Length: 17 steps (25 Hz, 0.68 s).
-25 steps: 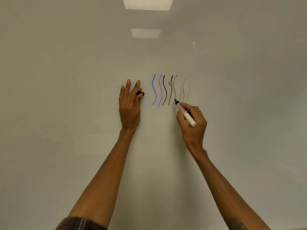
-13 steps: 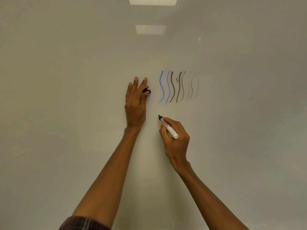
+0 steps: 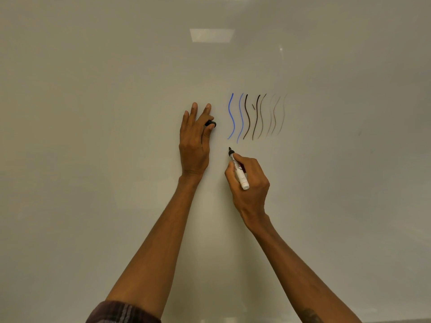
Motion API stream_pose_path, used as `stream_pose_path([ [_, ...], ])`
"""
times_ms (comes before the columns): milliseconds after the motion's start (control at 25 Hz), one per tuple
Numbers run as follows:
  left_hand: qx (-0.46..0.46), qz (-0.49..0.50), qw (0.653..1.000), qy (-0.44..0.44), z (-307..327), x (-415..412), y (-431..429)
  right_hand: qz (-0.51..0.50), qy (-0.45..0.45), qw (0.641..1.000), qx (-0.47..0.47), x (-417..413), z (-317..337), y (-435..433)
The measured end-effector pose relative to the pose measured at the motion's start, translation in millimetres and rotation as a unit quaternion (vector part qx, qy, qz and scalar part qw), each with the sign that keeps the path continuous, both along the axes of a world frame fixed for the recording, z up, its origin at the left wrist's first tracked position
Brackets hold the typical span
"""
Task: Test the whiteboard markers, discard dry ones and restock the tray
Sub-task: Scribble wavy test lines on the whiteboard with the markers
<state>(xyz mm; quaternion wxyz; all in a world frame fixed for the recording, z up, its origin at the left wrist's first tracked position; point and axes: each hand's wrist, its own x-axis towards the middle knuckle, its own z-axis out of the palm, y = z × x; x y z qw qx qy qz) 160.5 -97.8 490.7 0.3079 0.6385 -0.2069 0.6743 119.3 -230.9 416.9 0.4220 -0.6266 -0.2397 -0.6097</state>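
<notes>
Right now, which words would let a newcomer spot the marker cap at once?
On the whiteboard, find the row of wavy test strokes near the middle; the left hand lies just left of them. The cap pokes out from its fingers on the stroke side: short, stubby and solid black, unlike the long white-bodied marker in the right hand.

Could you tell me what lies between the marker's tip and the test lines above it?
Only bare whiteboard between the marker and test lines, per head view.

Office or classroom: whiteboard (image 3: 93,113) (ceiling light panels (image 3: 211,35) reflected)
</notes>
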Motion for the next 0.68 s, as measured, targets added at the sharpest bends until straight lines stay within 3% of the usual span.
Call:
stream_pose_path([
  [320,-0.006,-0.006,0.999,0.031,-1.5,1.7,1.9,-0.065,0.016,0.997,-0.031,2.0,-7.5,2.7],
  [440,-0.01,-0.007,1.0,0.019,-1.1,-2.2,-0.3,-0.065,0.044,0.997,-0.009,-3.6,-27.4,1.3],
  [560,-0.001,-0.003,1.0,0.012,-1.4,-0.7,-0.3,-0.057,0.054,0.996,-0.044,-11.1,-44.9,3.1],
  [680,0.007,0.001,1.0,0.019,-2.2,1.6,1.0,-0.033,0.059,0.997,-0.022,-14.4,-32.5,-6.1],
])
